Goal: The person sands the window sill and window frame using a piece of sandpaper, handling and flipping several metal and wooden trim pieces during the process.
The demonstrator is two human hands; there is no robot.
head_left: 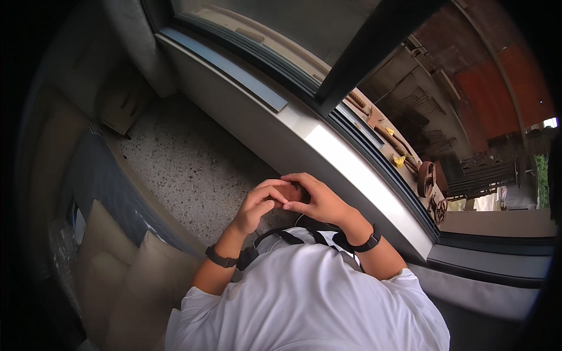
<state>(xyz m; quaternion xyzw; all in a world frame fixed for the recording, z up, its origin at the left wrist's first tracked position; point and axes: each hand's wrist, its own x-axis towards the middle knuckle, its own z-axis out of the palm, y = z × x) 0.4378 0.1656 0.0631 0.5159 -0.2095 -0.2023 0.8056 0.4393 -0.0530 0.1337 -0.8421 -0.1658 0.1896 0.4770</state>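
My two hands meet in front of my white shirt (310, 292), low over the speckled floor. The fingers of my left hand (254, 206) are bent and drawn together, reaching toward the right hand; what they hold, if anything, is hidden. My right hand (324, 202) is curved, with thumb and fingers apart and a dark gap between them. Its fingertips and thumb tip come up against the left fingers. A reddish-brown patch shows between the hands, too shadowed to make out. A black band (222, 257) circles my left wrist, and another black band (369, 240) my right.
A window ledge (342, 146) runs diagonally past my right hand, below a dark window frame (333, 96). Beyond it lie rusty metal parts (427, 178) and yellow scraps (399, 161). Beige cushions (143, 281) and a dark grey panel (111, 169) stand left; speckled floor (175, 158) lies between.
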